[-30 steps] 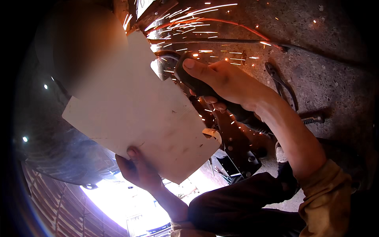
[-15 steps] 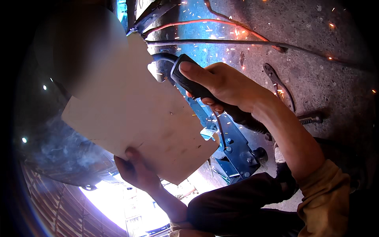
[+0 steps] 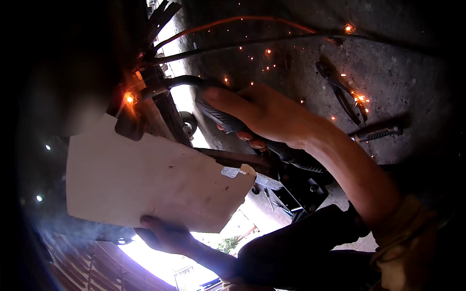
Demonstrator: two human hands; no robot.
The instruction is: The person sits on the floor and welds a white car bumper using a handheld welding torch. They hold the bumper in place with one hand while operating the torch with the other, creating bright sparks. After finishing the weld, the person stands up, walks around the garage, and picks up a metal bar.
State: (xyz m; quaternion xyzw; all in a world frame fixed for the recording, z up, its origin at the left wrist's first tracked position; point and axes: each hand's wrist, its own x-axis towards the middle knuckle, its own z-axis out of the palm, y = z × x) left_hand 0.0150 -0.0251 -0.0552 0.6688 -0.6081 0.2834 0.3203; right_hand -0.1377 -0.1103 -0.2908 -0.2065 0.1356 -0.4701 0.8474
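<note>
My right hand (image 3: 272,114) is wrapped round the black handle of a welding torch (image 3: 217,114), thumb along its top. The torch's curved neck runs left to a metal frame (image 3: 167,111), where a small orange spot (image 3: 129,98) glows beside the nozzle. Low on the left, my left hand (image 3: 167,236) grips the lower edge of a pale, flat sheet (image 3: 150,177) with worn corners, its thumb on the near face. That sheet lies below the glowing spot and hides part of the frame. Deep shadow covers the upper left.
On the concrete floor at right lie pliers (image 3: 337,89) and a tool with a ribbed handle (image 3: 383,132). An orange cable (image 3: 252,18) and a black cable (image 3: 272,40) cross the floor farther off. Scattered sparks glow there. A dark bolted bracket (image 3: 308,189) stands near my knee.
The bright blue-white glare has gone and the scene is darker, with an orange glow at the nozzle. The sheet has moved down, uncovering the torch tip and frame. The right hand shifted slightly left.
</note>
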